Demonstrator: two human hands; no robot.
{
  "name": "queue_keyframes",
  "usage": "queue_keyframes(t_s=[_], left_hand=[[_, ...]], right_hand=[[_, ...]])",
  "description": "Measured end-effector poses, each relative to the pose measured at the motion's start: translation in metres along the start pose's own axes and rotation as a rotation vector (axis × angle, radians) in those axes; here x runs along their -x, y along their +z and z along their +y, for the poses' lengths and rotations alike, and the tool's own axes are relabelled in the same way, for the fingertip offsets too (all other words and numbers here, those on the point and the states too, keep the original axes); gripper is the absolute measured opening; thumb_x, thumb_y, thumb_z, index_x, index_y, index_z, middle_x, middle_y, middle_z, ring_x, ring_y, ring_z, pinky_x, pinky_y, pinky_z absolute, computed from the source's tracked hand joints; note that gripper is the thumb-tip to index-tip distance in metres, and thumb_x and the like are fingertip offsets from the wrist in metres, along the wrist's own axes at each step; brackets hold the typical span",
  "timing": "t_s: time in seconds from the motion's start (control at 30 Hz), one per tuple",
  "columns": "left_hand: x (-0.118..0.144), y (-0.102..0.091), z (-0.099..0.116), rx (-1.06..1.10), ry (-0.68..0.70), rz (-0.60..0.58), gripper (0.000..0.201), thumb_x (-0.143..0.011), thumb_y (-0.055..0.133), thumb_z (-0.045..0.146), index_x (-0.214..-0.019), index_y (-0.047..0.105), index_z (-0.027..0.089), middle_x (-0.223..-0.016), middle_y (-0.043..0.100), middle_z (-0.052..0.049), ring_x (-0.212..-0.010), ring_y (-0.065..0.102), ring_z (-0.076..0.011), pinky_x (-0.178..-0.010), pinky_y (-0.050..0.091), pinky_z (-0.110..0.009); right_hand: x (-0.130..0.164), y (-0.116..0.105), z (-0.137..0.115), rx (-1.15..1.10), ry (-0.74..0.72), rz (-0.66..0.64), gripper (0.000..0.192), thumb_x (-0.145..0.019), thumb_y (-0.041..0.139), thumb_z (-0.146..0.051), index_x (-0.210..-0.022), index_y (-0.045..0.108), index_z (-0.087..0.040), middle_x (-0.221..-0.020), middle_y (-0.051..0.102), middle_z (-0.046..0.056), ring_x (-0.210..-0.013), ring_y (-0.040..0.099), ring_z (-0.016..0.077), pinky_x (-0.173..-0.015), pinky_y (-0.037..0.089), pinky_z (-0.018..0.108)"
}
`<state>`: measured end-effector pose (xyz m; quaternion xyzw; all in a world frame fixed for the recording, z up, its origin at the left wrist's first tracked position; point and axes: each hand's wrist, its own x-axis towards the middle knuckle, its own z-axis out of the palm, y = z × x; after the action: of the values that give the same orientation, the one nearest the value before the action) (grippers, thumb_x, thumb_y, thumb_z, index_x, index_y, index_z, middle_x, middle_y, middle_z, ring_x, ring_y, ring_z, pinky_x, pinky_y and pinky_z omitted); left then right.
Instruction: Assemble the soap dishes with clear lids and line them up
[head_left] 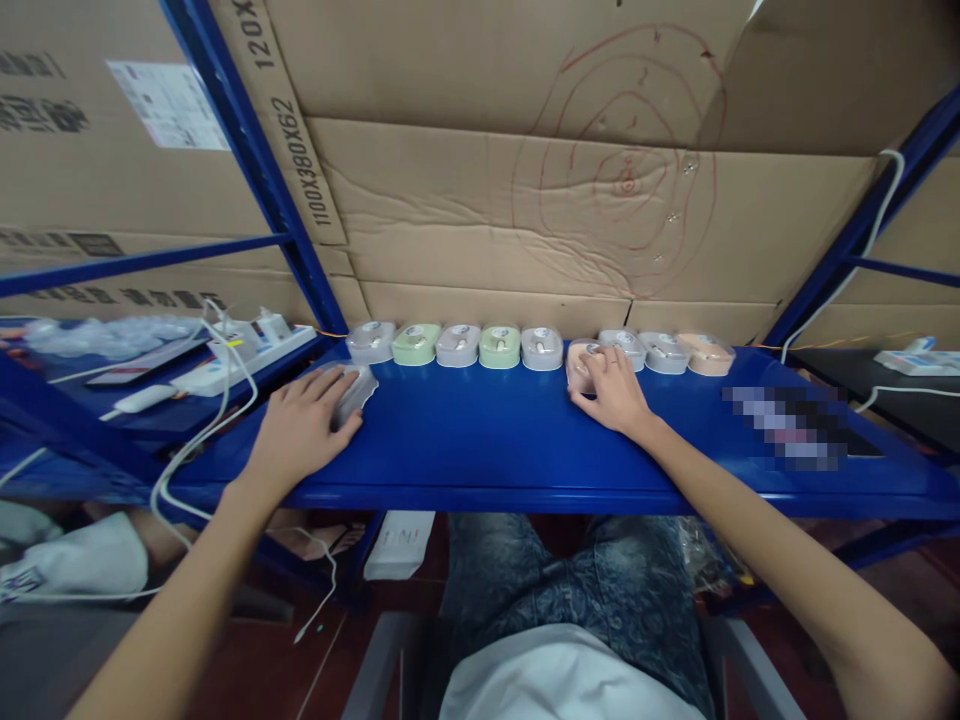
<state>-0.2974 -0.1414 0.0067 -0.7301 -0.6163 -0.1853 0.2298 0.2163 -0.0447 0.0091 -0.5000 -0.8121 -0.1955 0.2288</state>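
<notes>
My left hand (304, 420) lies over a pale, see-through plastic piece (358, 393) at the left of the blue shelf; fingers cover its far side and the thumb is at its near side. Its full shape is hidden. My right hand (619, 390) grips a small peach box (577, 360) with rounded corners, fingertips on its top and thumb by its lower edge. Similar boxes stand along the back: a grey one (371, 343), a green one (416, 345), another green one (499, 347), a grey one (541, 349) and a peach one (706, 354), among others.
A blurred-out flat object (795, 430) lies on the right of the blue shelf (480, 430). White cables (217, 430) hang at the left near a power strip (244, 360). Cardboard (450, 200) backs the shelf; blue posts (255, 150) frame it. Another person's sleeve (82, 555) shows lower left.
</notes>
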Motion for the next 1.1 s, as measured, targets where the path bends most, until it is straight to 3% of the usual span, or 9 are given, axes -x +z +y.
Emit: queue_keyframes(t_s=[0.13,0.33,0.43,0.7,0.83,0.97,1.1], left_hand=[[0.000,0.003,-0.002,0.028,-0.002,-0.001,0.067,-0.106,0.048,0.049,-0.164,0.055,0.017,-0.168,0.056,-0.021,-0.162,0.043,-0.0456,-0.127,0.037,-0.064],[0.001,0.003,0.000,0.080,-0.022,0.046,0.068,-0.104,0.053,0.049,-0.167,0.051,0.023,-0.170,0.055,-0.019,-0.165,0.035,-0.0493,-0.127,0.035,-0.073],[0.002,0.001,0.001,0.106,-0.033,0.045,0.068,-0.103,0.055,0.049,-0.167,0.051,0.029,-0.169,0.056,-0.016,-0.164,0.036,-0.0473,-0.129,0.034,-0.071],[0.001,0.001,0.001,0.054,-0.006,0.002,0.064,-0.110,0.043,0.054,-0.166,0.050,0.024,-0.166,0.057,-0.019,-0.162,0.041,-0.0460,-0.127,0.036,-0.066],[0.002,0.000,0.003,0.085,-0.014,0.029,0.068,-0.108,0.046,0.055,-0.168,0.048,0.022,-0.173,0.049,-0.020,-0.164,0.038,-0.0480,-0.129,0.035,-0.069],[0.002,-0.001,0.004,0.144,-0.052,0.071,0.070,-0.104,0.054,0.054,-0.171,0.046,0.033,-0.177,0.045,-0.014,-0.166,0.032,-0.0489,-0.130,0.033,-0.074],[0.001,0.002,0.003,0.176,-0.039,0.081,0.068,-0.106,0.049,0.060,-0.166,0.053,0.031,-0.173,0.049,-0.014,-0.166,0.032,-0.0469,-0.134,0.029,-0.070]], right_hand=[[0.000,0.003,0.004,-0.059,-0.004,-0.057,0.069,-0.103,0.057,-0.059,-0.156,0.056,-0.015,-0.158,0.057,0.026,-0.148,0.051,0.0472,-0.121,0.045,0.063],[-0.007,0.014,0.010,-0.007,0.021,-0.148,0.084,-0.106,0.048,-0.063,-0.172,0.039,-0.013,-0.178,0.042,0.023,-0.168,0.033,0.0465,-0.137,0.021,0.070],[-0.017,0.021,0.017,0.021,0.025,-0.173,0.087,-0.105,0.047,-0.066,-0.174,0.035,-0.014,-0.181,0.038,0.023,-0.169,0.030,0.0475,-0.137,0.015,0.072],[-0.037,0.028,0.027,0.038,0.061,-0.249,0.091,-0.105,0.046,-0.068,-0.177,0.032,-0.014,-0.185,0.030,0.019,-0.170,0.025,0.0523,-0.138,0.014,0.073],[-0.033,0.022,0.035,0.008,0.036,-0.229,0.092,-0.104,0.047,-0.070,-0.178,0.031,-0.017,-0.186,0.028,0.018,-0.169,0.027,0.0522,-0.137,0.020,0.072],[-0.025,0.001,0.074,0.045,0.087,-0.123,0.087,-0.108,0.043,-0.064,-0.176,0.033,-0.011,-0.183,0.033,0.023,-0.168,0.032,0.0478,-0.136,0.024,0.068],[-0.005,-0.025,0.150,0.118,0.339,-0.005,0.083,-0.111,0.039,-0.058,-0.171,0.037,-0.002,-0.175,0.041,0.034,-0.162,0.041,0.0487,-0.130,0.032,0.066]])
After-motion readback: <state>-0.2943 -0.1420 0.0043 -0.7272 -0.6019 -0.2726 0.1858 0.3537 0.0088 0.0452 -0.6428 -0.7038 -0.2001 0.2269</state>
